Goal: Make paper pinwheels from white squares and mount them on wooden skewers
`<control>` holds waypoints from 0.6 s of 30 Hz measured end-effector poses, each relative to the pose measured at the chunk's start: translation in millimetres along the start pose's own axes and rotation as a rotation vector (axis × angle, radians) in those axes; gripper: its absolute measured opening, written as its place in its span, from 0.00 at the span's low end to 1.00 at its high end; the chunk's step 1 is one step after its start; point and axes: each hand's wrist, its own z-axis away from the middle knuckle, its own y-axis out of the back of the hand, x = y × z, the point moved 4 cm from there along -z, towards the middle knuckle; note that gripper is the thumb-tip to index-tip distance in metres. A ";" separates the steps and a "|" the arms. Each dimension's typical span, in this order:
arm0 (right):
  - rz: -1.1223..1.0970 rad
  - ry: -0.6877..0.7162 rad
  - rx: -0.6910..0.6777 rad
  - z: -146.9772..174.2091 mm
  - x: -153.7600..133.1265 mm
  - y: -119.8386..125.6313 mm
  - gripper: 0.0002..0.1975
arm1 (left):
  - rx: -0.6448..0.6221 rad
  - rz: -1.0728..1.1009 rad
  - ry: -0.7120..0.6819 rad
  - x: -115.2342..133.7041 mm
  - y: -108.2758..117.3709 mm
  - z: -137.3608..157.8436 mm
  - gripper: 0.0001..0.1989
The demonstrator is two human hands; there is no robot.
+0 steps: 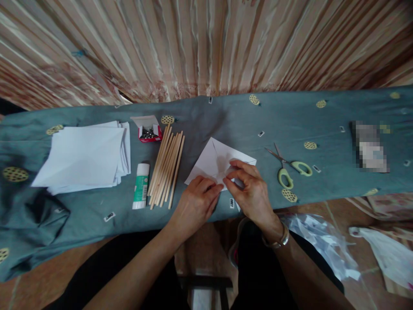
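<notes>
A white paper square (206, 160) with lines along its diagonals lies in front of me, turned like a diamond. My left hand (200, 197) is closed at its near edge, thumb and fingers pinching the paper. From the other side my right hand (250, 187) grips the paper near its middle, thumb and forefinger together and the other fingers bent. The part of the sheet between my fingertips is partly hidden. To the right lie scissors (285, 167) with green handles, blades apart. Left of the paper are several wooden sticks (166, 168) in a loose bundle.
A glue stick (141, 187) lies left of the sticks. Behind it stands an open red box (149, 132) of small metal pieces. A stack of white paper (85, 155) is at the left. A blurred object (369, 147) lies far right. A plastic bag of paper scraps (319, 241) sits below the table's edge.
</notes>
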 end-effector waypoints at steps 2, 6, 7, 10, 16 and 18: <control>-0.011 -0.006 0.002 0.2 1.0 -0.4 0.04 | -0.007 0.009 0.005 -0.5 -0.4 -0.5 0.12; -0.034 -0.015 -0.001 0.5 2.1 -0.9 0.04 | 0.005 0.012 0.001 -0.5 0.0 -1.3 0.12; -0.036 -0.016 -0.001 0.5 2.2 -0.9 0.03 | 0.010 0.010 -0.001 -0.3 0.2 -1.5 0.12; -0.033 -0.014 -0.005 0.5 2.2 -0.9 0.04 | 0.009 -0.001 -0.004 0.2 0.6 -2.0 0.11; -0.027 0.011 -0.003 1.5 0.1 -0.9 0.06 | 0.022 -0.003 -0.013 1.5 1.6 -2.2 0.11; -0.021 0.017 -0.009 2.3 -0.4 -1.2 0.08 | 0.017 -0.003 -0.012 1.5 1.3 -1.8 0.11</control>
